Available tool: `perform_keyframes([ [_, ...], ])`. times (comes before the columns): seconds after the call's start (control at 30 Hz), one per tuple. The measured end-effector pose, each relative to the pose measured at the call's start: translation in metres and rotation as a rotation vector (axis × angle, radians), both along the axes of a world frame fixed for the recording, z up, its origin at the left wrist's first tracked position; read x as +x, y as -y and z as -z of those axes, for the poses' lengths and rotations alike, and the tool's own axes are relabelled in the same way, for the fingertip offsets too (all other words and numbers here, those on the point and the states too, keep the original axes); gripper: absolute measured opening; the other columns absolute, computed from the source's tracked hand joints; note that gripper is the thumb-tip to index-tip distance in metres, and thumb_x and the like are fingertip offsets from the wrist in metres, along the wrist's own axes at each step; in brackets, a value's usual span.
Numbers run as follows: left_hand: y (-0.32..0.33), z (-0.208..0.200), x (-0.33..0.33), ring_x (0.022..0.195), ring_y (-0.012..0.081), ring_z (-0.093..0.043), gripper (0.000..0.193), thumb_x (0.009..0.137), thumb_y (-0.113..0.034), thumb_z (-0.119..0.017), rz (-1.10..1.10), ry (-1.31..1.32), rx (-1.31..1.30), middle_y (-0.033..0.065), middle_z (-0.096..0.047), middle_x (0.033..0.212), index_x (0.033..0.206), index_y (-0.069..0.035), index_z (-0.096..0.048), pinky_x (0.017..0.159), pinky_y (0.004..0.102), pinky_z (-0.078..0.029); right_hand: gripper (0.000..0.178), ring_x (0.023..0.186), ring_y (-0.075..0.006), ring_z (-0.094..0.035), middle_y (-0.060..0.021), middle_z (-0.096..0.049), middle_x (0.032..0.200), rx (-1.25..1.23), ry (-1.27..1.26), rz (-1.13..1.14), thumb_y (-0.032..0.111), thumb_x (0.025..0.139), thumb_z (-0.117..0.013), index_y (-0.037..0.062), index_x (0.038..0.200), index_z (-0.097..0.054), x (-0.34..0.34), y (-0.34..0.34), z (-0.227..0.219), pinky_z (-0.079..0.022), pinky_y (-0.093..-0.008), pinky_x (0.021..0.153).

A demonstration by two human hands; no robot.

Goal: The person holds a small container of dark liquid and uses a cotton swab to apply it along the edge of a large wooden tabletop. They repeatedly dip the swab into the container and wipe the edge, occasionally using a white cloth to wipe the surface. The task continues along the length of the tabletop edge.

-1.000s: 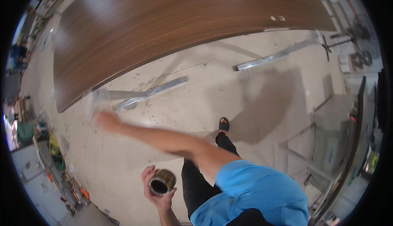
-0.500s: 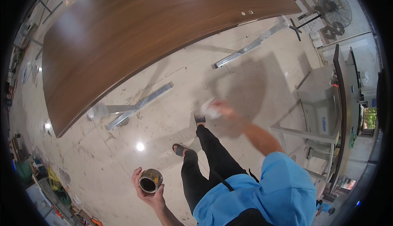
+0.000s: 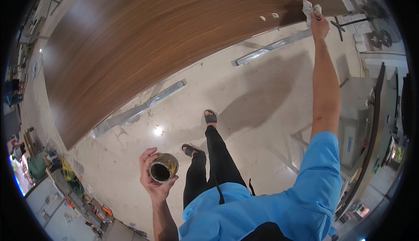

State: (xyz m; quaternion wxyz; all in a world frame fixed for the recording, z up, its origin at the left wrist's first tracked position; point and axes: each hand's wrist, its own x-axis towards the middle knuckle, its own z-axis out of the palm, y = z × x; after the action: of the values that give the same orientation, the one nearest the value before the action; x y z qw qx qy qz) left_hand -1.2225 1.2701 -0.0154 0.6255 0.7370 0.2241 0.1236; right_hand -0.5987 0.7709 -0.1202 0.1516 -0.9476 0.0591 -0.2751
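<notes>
My left hand (image 3: 152, 176) is wrapped round a can (image 3: 167, 161) with yellow-stained sides. The can's open mouth shows a dark inside; I cannot make out what it holds. My right arm reaches far forward. In my right hand (image 3: 321, 26) is a crumpled white rag (image 3: 308, 9), held over the near edge of a large brown wood-grain tabletop (image 3: 174, 27), towards its right end. Whether the rag touches the surface I cannot tell. Two small pale oval marks or holes (image 3: 262, 18) lie in the tabletop left of the rag.
Metal legs (image 3: 275, 49) stick out under the tabletop on the tiled floor (image 3: 192, 97). A standing fan (image 3: 379, 23) is at the far right. On my right stand a grey frame and an upright dark-edged panel (image 3: 371, 132). A cluttered bench (image 3: 65, 193) is at lower left.
My right hand has swung with the rag from above my feet forward and right to the tabletop. My left hand keeps hold of the can. The view has shifted nearer the tabletop.
</notes>
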Motion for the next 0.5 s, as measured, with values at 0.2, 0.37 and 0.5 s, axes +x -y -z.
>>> perform_keyframes([
  [0.2,0.003,-0.007,0.033,0.124,0.0291,-0.057,0.081,0.066,-0.029,-0.099,0.018,0.012,0.028,0.0208,-0.053,0.139,0.134,-0.004,-0.062,0.101,0.0396,-0.052,0.037,0.101,-0.0344,-0.074,-0.0138,-0.079,0.102,-0.020,-0.148,-0.107,0.042,0.089,-0.075,0.0128,0.111,-0.080,0.018,0.013,0.029,-0.055,-0.0436,0.090],
  [0.37,-0.008,-0.008,0.032,0.128,0.0292,-0.056,0.082,0.067,-0.023,-0.099,-0.003,0.029,-0.013,0.0210,-0.053,0.140,0.136,-0.004,-0.061,0.103,0.0395,-0.051,0.035,0.096,-0.0308,-0.074,-0.0135,-0.079,0.100,0.049,-0.101,-0.108,0.039,0.091,-0.075,0.0101,0.110,-0.080,-0.029,-0.022,0.027,-0.054,-0.0410,0.086],
  [0.5,-0.018,-0.008,0.017,0.129,0.0283,-0.055,0.081,0.065,-0.020,-0.100,-0.066,0.036,-0.054,0.0189,-0.051,0.143,0.134,-0.004,-0.063,0.104,0.0391,-0.050,0.030,0.095,-0.0254,-0.073,-0.0119,-0.078,0.097,0.163,-0.113,-0.270,0.036,0.096,-0.073,0.0096,0.110,-0.079,-0.119,-0.108,0.039,-0.054,-0.0385,0.085],
])
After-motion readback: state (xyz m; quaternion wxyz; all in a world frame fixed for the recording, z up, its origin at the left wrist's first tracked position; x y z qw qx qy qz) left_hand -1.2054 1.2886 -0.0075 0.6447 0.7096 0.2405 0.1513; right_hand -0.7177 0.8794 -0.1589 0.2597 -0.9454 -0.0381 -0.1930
